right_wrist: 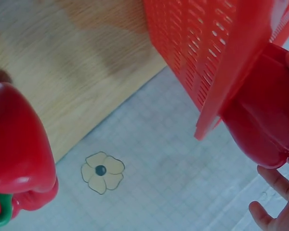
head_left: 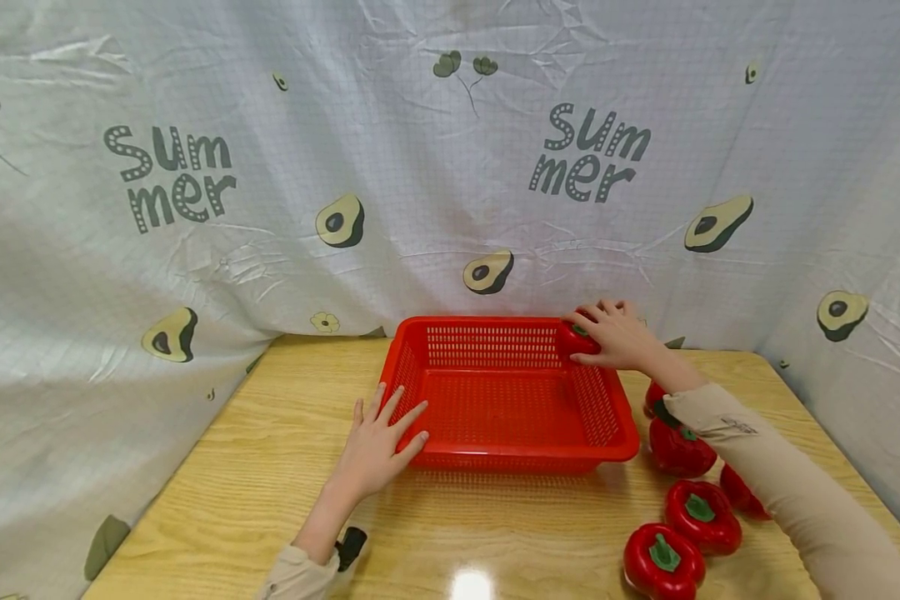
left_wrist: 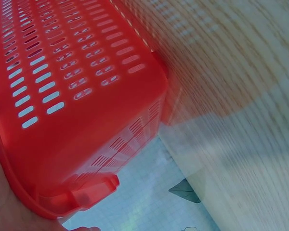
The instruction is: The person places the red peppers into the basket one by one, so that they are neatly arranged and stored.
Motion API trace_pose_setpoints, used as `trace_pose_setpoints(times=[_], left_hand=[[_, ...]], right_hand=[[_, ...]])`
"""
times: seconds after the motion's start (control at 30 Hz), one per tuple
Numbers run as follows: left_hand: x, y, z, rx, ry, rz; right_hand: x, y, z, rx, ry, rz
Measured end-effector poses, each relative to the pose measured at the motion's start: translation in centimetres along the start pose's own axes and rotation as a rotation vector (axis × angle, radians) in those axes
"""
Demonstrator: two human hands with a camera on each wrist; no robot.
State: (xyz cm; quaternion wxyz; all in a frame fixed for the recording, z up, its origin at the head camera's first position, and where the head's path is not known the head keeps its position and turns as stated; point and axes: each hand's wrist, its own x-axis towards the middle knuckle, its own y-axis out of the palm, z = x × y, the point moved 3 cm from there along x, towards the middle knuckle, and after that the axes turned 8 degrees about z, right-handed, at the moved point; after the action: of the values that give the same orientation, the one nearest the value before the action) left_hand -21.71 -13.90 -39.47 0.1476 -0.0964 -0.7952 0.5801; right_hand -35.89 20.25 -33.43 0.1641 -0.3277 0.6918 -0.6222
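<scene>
Head view: my left hand [head_left: 377, 442] rests spread on the basket [head_left: 495, 408] at centre frame, my right hand [head_left: 613, 338] grips a pepper [head_left: 572, 341] at its upper-right rim [head_left: 622, 402], where an early release could tumble it outside.

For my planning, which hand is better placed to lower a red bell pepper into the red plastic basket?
Probably the right hand: it holds a pepper at the far right corner of the basket; the left hand touches its rim.

Basket [head_left: 510, 452] looks smooth plastic, semi-gloss. Peppers [head_left: 703, 517] R of basket: v. glossy. Tabletop [head_left: 285, 433] under basket: shiny wood-grain. Cloth [head_left: 420, 167] behind basket: matt, creased.
</scene>
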Motion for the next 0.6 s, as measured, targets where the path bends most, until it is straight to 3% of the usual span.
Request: trace_pose_setpoints(times=[0.6], left_hand=[[0.0,0.0,0.0,0.035,-0.012,-0.014]], right_hand=[[1.6,2.3,0.0,-0.006,0.039,0.089]])
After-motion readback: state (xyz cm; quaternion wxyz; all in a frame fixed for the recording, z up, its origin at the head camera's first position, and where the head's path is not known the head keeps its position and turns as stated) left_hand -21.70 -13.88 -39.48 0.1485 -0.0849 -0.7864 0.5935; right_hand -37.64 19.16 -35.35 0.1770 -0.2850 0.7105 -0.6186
